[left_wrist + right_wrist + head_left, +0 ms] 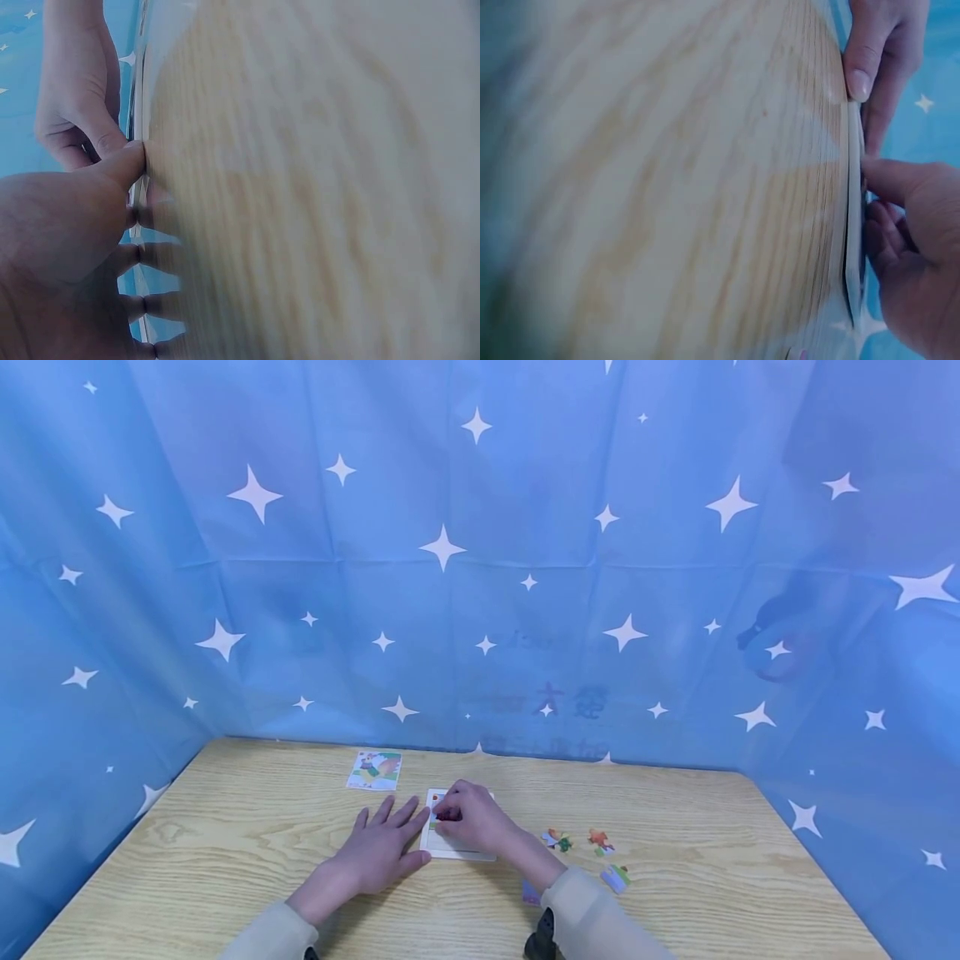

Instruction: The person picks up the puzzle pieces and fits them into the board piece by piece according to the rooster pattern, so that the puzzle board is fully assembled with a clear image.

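the left hand (378, 853) lies spread, fingers straight, at the left edge of the white tray (459, 855); the right hand (478, 818) pinches a dark piece (449, 815) over it; loose puzzle pieces (616, 879) lie rightward on the wooden table (225, 835)

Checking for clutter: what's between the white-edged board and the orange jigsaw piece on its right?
Head view shows the right hand and wrist, then multicoloured jigsaw bits, count unclear.
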Demonstrator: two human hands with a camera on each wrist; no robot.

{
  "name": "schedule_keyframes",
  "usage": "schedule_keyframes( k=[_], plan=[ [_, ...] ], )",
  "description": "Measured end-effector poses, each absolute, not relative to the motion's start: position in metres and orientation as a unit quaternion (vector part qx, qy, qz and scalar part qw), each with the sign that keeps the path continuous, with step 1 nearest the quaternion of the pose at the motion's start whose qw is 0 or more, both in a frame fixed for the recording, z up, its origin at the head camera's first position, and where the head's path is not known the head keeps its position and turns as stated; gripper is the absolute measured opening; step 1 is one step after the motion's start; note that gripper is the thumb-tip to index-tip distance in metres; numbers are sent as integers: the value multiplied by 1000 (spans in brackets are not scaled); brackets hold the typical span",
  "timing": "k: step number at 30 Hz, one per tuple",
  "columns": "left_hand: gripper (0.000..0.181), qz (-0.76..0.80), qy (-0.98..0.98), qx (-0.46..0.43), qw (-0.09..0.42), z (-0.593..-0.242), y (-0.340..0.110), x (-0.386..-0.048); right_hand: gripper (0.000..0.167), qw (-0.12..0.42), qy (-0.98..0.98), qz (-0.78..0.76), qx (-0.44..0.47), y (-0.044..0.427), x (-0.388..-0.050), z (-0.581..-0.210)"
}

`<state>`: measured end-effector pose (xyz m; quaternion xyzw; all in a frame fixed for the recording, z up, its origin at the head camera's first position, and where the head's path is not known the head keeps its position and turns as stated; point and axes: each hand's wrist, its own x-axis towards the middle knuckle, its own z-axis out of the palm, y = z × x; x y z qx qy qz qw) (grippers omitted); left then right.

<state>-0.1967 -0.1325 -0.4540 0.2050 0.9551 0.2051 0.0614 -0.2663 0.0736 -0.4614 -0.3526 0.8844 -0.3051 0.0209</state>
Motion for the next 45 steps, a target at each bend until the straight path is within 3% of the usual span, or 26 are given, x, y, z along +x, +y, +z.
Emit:
schedule_keyframes(
  k=[13,22,34,45],
  plan=[
    [68,206,955,206,65,-456,-133,-198,22,43,873,-262,-409,79,-267,-456],
    [68,198,956,208,65,-456,-133,-199,24,54,868,-321,-375,89,-267,-451],
    [66,209,952,212,73,-456,-135,-198,23,33,880,-356,-312,168,-268,-432],
    [68,211,948,227,67,-460,-136,-201,26,59,901,-329,-275,222,-255,-427]
  ],
)
